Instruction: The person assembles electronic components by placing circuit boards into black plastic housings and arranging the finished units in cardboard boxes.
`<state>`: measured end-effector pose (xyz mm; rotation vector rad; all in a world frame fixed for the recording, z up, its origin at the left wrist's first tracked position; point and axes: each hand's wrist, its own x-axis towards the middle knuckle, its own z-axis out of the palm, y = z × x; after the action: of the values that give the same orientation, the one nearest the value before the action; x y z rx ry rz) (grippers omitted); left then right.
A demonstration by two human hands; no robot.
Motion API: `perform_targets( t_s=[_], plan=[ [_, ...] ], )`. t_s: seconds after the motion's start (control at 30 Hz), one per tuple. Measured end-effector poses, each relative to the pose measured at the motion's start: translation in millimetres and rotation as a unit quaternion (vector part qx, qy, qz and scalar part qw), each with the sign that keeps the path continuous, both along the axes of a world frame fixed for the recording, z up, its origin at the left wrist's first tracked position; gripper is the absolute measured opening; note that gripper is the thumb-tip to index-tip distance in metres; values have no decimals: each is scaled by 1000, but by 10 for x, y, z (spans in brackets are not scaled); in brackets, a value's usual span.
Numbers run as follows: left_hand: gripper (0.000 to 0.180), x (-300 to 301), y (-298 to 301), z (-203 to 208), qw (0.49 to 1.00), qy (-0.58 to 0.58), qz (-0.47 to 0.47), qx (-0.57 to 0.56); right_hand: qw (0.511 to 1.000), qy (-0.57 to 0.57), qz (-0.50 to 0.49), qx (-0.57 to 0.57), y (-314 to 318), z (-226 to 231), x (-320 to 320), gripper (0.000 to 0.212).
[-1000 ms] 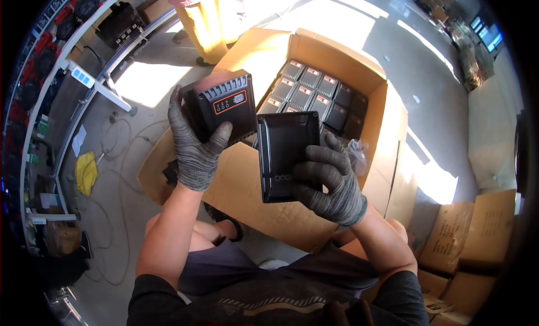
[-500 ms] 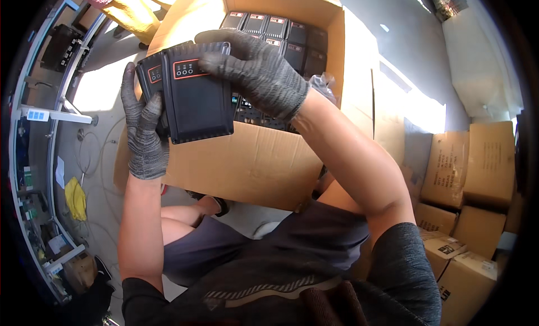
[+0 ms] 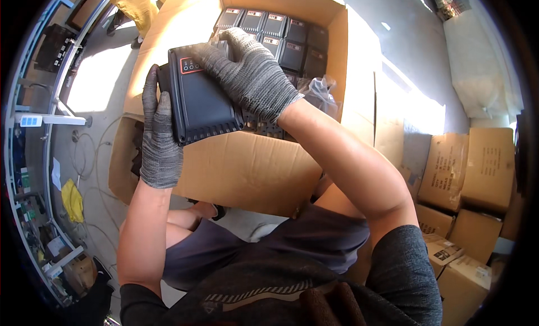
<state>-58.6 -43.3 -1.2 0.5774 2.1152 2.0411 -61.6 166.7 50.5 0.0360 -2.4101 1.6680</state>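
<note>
A black, flat, box-shaped plastic device (image 3: 205, 104) with ribbed edges and an orange-outlined indicator panel is held up between my two gloved hands. My left hand (image 3: 161, 129), in a grey knit glove, is closed along its left side. My right hand (image 3: 247, 76) grips its upper right part, thumb across the front by the panel. A dark edge at the left suggests a second device behind, mostly hidden. Beneath my hands stands an open cardboard box (image 3: 252, 174), holding rows of similar black devices (image 3: 274, 24). A clear plastic bag (image 3: 320, 93) lies inside its right side.
Closed cardboard cartons (image 3: 488, 166) are stacked at the right. A metal-framed rack (image 3: 56, 119) runs along the left, with a yellow cloth (image 3: 72, 200) and loose cables on the floor beside it. Another person's yellow clothing (image 3: 135, 9) shows at the upper left.
Both hands have moved slightly, the left one rightward. The front device has tilted, and the second one has slid mostly out of sight behind it. The other person has shifted upward in view.
</note>
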Motion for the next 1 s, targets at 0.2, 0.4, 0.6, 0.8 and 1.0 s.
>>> perform_targets(
  t_s=[0.2, 0.4, 0.6, 0.8, 1.0],
  plan=[
    [90, 58, 166, 191, 975, -168, -32, 145, 991, -74, -3, 114, 53, 19, 58, 64],
    [95, 26, 209, 227, 951, -270, -63, 138, 982, -95, 37, 158, 9, 54, 76, 56],
    [71, -103, -87, 519, 905, -327, -52, 268, 966, -74, 146, -202, 341, -287, -251, 49],
    [79, -201, -447, 716, 894, -225, 79, 379, 931, -361, 28, 51, 647, -1561, -315, 45],
    [82, -101, -710, 804, 881, -149, 97, 438, 867, -291, 154, 374, 219, -2052, -229, 47]
  ],
)
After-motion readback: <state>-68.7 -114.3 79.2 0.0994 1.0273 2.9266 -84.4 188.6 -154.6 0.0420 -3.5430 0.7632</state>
